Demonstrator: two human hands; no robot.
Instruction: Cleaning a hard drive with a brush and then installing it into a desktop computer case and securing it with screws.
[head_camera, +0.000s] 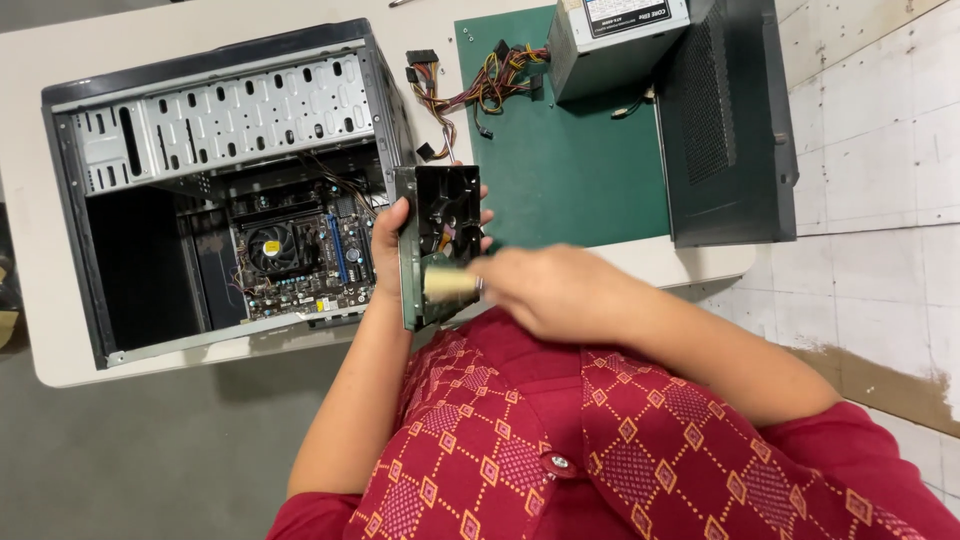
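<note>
Table (30, 80): pale, carrying everything below.
Computer case (220, 190): lying on its side, opened, circuit board and fan visible inside.
Side panel (725, 120): black, resting right of the green mat (570, 170).
Power supply (615, 40): grey box at the mat's far edge, coloured wires trailing left.
Hard drive (437, 245): held upright just beside the case (underside facing right).
Left hand (388, 250): wrapped around the hard drive's edge.
Right hand (555, 290): closed on a brush (450, 285), bristles touching the drive.
</note>
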